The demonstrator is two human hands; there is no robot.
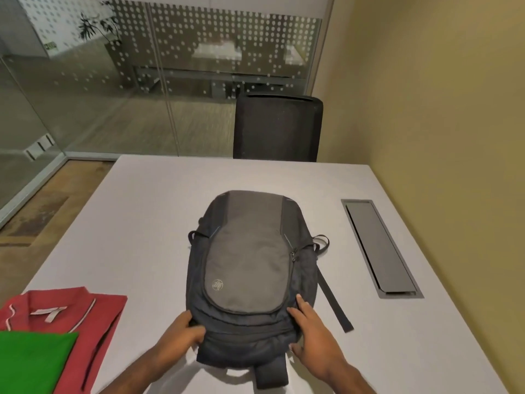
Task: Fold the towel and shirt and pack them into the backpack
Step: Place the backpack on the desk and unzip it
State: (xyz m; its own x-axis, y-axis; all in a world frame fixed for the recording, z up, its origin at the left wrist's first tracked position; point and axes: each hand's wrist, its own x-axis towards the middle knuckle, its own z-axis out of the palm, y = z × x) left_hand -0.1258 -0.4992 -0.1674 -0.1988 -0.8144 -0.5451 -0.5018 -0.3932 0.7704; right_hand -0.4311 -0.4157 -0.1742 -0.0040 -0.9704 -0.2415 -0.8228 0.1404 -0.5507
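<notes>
both hands [181, 332] on backpack [250, 268]

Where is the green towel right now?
In the head view, the green towel lies folded at the table's near left corner, on top of the red shirt, left of the backpack.

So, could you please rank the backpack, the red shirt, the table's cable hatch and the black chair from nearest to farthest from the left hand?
1. Backpack: under the left hand, gripped at its near end.
2. Red shirt: folded, at the left.
3. Cable hatch: right side of the table.
4. Black chair: beyond the far edge.
</notes>
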